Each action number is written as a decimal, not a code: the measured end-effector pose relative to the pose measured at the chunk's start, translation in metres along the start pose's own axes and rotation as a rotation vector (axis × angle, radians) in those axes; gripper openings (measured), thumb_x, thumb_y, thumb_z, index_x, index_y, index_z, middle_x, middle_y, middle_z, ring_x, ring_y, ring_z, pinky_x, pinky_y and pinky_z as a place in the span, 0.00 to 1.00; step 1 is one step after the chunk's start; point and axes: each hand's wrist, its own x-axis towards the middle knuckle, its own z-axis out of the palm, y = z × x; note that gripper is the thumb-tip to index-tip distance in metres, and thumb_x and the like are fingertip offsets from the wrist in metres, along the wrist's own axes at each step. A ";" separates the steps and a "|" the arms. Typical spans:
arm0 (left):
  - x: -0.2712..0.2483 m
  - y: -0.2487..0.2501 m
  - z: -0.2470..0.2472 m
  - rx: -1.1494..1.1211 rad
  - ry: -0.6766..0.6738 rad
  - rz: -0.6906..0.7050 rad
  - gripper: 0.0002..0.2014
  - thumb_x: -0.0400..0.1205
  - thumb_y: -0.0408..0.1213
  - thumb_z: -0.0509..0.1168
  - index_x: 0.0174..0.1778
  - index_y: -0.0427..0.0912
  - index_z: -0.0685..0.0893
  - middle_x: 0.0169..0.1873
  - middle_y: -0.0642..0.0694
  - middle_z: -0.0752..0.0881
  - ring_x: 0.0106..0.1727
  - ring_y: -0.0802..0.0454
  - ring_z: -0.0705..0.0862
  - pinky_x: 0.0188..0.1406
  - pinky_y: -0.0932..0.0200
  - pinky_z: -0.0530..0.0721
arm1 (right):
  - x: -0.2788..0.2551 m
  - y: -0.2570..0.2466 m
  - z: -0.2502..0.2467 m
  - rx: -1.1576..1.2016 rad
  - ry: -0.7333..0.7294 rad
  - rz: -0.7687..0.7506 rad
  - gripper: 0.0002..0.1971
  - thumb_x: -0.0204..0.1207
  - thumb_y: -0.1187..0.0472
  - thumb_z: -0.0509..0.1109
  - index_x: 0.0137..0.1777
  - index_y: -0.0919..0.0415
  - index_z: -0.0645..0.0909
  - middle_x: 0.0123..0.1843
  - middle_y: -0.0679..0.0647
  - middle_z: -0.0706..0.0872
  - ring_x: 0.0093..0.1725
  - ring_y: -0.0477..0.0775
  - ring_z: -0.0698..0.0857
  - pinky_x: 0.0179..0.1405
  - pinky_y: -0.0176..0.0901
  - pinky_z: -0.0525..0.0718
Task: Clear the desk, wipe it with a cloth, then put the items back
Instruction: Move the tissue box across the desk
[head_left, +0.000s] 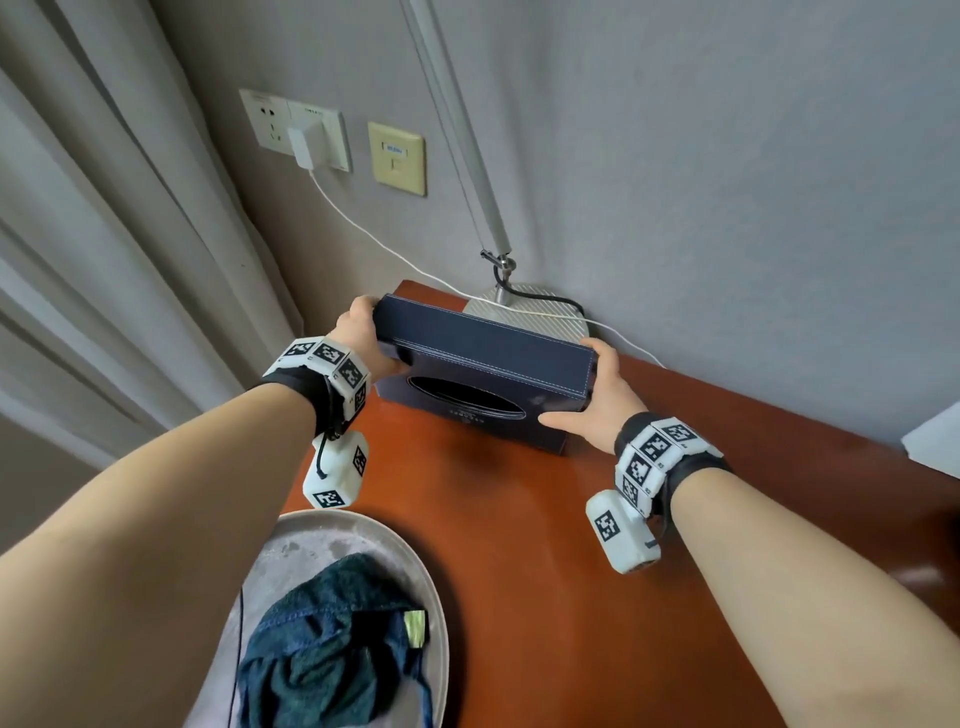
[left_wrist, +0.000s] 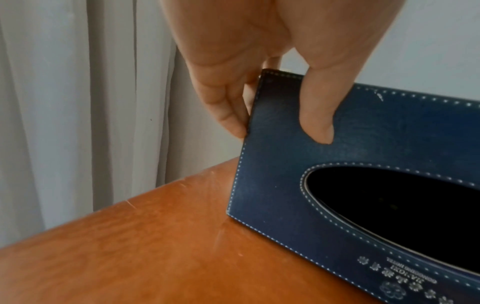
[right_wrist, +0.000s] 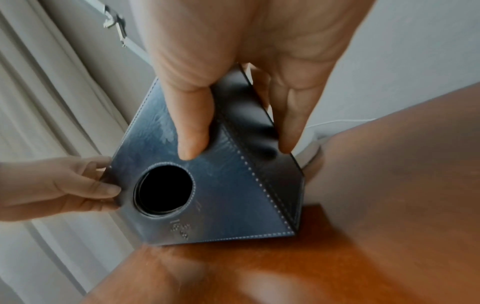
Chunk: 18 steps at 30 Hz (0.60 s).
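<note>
Box: the dark blue leather tissue box with white stitching (head_left: 483, 358) is tilted toward you, its lower edge on the reddish-brown wooden desk (head_left: 519, 545) near the back corner.
Left hand: your left hand (head_left: 363, 332) grips the box's left end, thumb on the oval-holed face.
Right hand: your right hand (head_left: 597, 400) grips the right end likewise.
Behind: the silver lamp base (head_left: 535, 306) sits just beyond.
Cloth: a dark blue cloth (head_left: 332, 649) lies on the round grey tray (head_left: 415, 561).

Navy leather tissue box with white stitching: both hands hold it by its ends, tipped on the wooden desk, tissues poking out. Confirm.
Wrong on the tissues: the navy leather tissue box shows an empty dark opening in the left wrist view. Both hands, left and right, do hold it.
</note>
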 end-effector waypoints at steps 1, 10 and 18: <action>-0.005 0.006 0.003 0.002 -0.001 0.016 0.46 0.71 0.36 0.77 0.80 0.41 0.56 0.73 0.39 0.71 0.73 0.41 0.73 0.71 0.51 0.72 | -0.005 0.002 -0.008 0.013 0.015 -0.003 0.49 0.64 0.58 0.81 0.79 0.52 0.51 0.71 0.54 0.76 0.61 0.50 0.79 0.59 0.35 0.73; -0.050 0.091 0.043 0.077 -0.026 0.189 0.37 0.68 0.40 0.78 0.72 0.37 0.72 0.65 0.38 0.79 0.64 0.40 0.80 0.60 0.53 0.78 | -0.071 0.045 -0.090 0.035 0.132 0.024 0.45 0.67 0.62 0.79 0.78 0.56 0.53 0.61 0.48 0.72 0.57 0.47 0.75 0.59 0.34 0.72; -0.105 0.161 0.102 0.078 -0.048 0.294 0.41 0.69 0.40 0.78 0.76 0.39 0.67 0.67 0.39 0.78 0.68 0.40 0.77 0.63 0.54 0.76 | -0.135 0.108 -0.162 0.040 0.190 0.079 0.45 0.69 0.64 0.78 0.78 0.57 0.50 0.61 0.47 0.73 0.57 0.47 0.76 0.59 0.34 0.71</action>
